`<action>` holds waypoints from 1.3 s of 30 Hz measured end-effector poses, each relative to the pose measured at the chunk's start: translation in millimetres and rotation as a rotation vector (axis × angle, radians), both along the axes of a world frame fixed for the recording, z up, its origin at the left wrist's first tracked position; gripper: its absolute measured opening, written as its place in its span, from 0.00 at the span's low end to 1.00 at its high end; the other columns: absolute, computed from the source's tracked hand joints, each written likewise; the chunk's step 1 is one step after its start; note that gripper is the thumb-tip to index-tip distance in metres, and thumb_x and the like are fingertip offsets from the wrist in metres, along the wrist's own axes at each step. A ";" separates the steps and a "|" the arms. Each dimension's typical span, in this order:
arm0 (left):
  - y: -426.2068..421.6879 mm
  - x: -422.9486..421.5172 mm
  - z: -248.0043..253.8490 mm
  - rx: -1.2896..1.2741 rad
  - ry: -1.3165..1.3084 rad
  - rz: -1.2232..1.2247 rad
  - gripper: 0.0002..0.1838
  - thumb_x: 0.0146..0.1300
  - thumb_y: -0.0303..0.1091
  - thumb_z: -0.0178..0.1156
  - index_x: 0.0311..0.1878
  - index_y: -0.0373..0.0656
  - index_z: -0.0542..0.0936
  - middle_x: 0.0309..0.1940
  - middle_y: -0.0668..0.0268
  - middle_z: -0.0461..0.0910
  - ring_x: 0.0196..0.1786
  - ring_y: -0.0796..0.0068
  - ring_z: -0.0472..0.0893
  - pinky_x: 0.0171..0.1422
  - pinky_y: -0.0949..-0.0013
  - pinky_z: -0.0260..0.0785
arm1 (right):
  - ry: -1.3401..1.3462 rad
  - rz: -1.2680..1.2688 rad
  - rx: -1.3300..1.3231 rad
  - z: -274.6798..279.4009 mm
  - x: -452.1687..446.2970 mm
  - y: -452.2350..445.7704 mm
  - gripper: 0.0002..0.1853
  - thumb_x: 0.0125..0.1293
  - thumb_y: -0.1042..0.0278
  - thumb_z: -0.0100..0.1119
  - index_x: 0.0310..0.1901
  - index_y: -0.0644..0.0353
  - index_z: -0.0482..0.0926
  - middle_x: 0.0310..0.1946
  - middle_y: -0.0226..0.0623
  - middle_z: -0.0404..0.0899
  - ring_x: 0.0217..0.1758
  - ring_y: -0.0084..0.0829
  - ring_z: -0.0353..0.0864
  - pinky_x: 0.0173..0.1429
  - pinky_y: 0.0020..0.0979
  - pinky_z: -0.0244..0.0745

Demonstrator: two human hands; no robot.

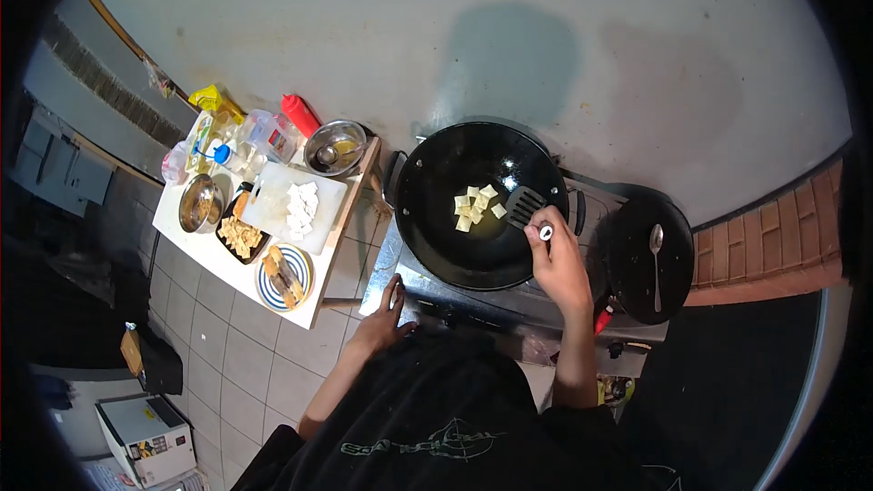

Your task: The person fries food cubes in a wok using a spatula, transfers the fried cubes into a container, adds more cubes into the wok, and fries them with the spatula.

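Note:
My right hand [561, 262] is wrapped round the handle of a black slotted spatula [523, 206]. The blade rests inside a large black wok [436, 250], right beside a cluster of pale cubes that look like tofu [471, 206]. One cube lies apart from the others, nearest the blade, and a little yellowish oil shows around them. My left hand [386, 320] is at the front left edge of the metal stove [414, 286], its fingers stretched out and nothing held in them.
Right of the wok, a spoon [657, 264] lies on a round black pan [637, 295]. On the left, a white table [186, 241] carries a cutting board [314, 236] with white cubes [302, 209], a steel bowl [316, 160], a striped plate [264, 286] and a red squeeze bottle [299, 113].

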State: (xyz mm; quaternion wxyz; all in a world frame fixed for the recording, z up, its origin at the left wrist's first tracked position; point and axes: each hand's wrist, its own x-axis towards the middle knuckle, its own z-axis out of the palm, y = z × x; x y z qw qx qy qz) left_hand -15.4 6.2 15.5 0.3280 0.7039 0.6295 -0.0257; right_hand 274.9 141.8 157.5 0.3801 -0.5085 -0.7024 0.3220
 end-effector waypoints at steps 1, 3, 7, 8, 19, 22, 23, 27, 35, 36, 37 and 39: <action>1.0 0.6 2.6 -0.001 0.003 -0.007 0.47 0.65 0.55 0.57 0.75 0.32 0.49 0.78 0.57 0.29 0.59 0.42 0.76 0.60 0.50 0.73 | 0.033 0.003 -0.005 -1.0 -3.4 -0.7 0.08 0.71 0.68 0.54 0.39 0.63 0.67 0.33 0.43 0.70 0.30 0.38 0.70 0.38 0.34 0.69; 2.9 2.3 9.3 -0.055 0.026 0.000 0.47 0.66 0.54 0.57 0.75 0.32 0.48 0.78 0.57 0.29 0.59 0.42 0.76 0.61 0.50 0.73 | 0.073 0.029 -0.001 -7.5 -7.0 2.0 0.09 0.71 0.67 0.55 0.39 0.63 0.67 0.31 0.42 0.70 0.29 0.36 0.69 0.37 0.34 0.68; 1.6 0.4 2.0 -0.033 -0.003 0.012 0.47 0.66 0.54 0.57 0.75 0.32 0.47 0.78 0.57 0.29 0.60 0.42 0.75 0.60 0.50 0.73 | 0.065 0.105 -0.084 -6.4 -9.1 4.8 0.09 0.72 0.66 0.53 0.39 0.63 0.68 0.29 0.41 0.70 0.30 0.37 0.70 0.39 0.34 0.69; 1.5 0.7 0.0 -0.032 -0.005 0.010 0.47 0.66 0.54 0.57 0.75 0.32 0.47 0.78 0.57 0.29 0.60 0.42 0.75 0.61 0.50 0.73 | 0.065 0.109 -0.081 -4.4 -9.0 5.1 0.09 0.72 0.66 0.53 0.39 0.63 0.68 0.29 0.41 0.70 0.30 0.37 0.70 0.39 0.34 0.69; 1.1 6.1 3.1 -0.029 -0.016 0.047 0.47 0.65 0.53 0.57 0.74 0.31 0.48 0.78 0.56 0.28 0.63 0.43 0.73 0.63 0.51 0.72 | 0.076 0.112 0.058 11.5 4.2 10.2 0.04 0.71 0.74 0.50 0.40 0.64 0.67 0.35 0.42 0.72 0.38 0.40 0.73 0.49 0.32 0.69; 0.5 8.0 9.4 -0.062 -0.020 0.063 0.47 0.66 0.52 0.57 0.74 0.30 0.48 0.78 0.56 0.28 0.63 0.42 0.73 0.63 0.50 0.72 | 0.075 0.069 0.060 9.8 3.1 14.6 0.03 0.71 0.75 0.49 0.40 0.64 0.67 0.35 0.42 0.72 0.39 0.39 0.73 0.51 0.31 0.69; 0.4 8.2 8.1 -0.059 -0.025 0.068 0.46 0.66 0.52 0.57 0.74 0.30 0.48 0.78 0.56 0.28 0.63 0.43 0.72 0.63 0.50 0.71 | 0.049 0.042 0.089 6.4 2.8 16.9 0.03 0.71 0.75 0.49 0.40 0.64 0.67 0.35 0.42 0.72 0.39 0.38 0.73 0.50 0.31 0.69; 0.7 7.7 5.8 -0.032 -0.048 0.063 0.46 0.66 0.51 0.57 0.74 0.30 0.48 0.78 0.55 0.29 0.66 0.44 0.70 0.64 0.51 0.71 | -0.029 -0.009 0.130 -4.0 1.4 22.1 0.03 0.72 0.74 0.49 0.40 0.64 0.68 0.35 0.41 0.73 0.36 0.34 0.73 0.47 0.31 0.70; 3.2 6.2 10.4 -0.065 -0.036 0.038 0.46 0.66 0.52 0.56 0.74 0.30 0.48 0.78 0.54 0.29 0.67 0.44 0.69 0.65 0.51 0.71 | 0.121 0.023 -0.006 -15.5 -10.5 16.5 0.05 0.74 0.71 0.48 0.39 0.63 0.68 0.31 0.38 0.72 0.33 0.30 0.70 0.43 0.30 0.69; 3.6 5.9 11.0 -0.084 -0.023 0.037 0.46 0.66 0.53 0.56 0.74 0.30 0.48 0.78 0.54 0.28 0.67 0.44 0.69 0.65 0.51 0.70 | 0.155 0.033 -0.030 -16.5 -12.2 14.8 0.06 0.74 0.70 0.47 0.39 0.63 0.68 0.31 0.37 0.71 0.33 0.29 0.70 0.43 0.29 0.69; 3.5 5.4 11.6 -0.082 -0.022 0.038 0.46 0.66 0.53 0.56 0.74 0.30 0.48 0.78 0.54 0.28 0.67 0.44 0.69 0.65 0.51 0.70 | 0.176 0.043 -0.044 -18.1 -13.3 13.5 0.06 0.74 0.71 0.47 0.39 0.63 0.68 0.32 0.38 0.71 0.34 0.29 0.70 0.44 0.29 0.69; 3.3 5.3 12.5 -0.083 -0.046 0.042 0.46 0.66 0.53 0.56 0.74 0.30 0.48 0.78 0.55 0.28 0.67 0.44 0.69 0.65 0.51 0.70 | 0.198 0.090 -0.026 -15.7 -15.7 9.8 0.06 0.74 0.70 0.47 0.39 0.62 0.67 0.35 0.36 0.72 0.37 0.27 0.70 0.48 0.27 0.67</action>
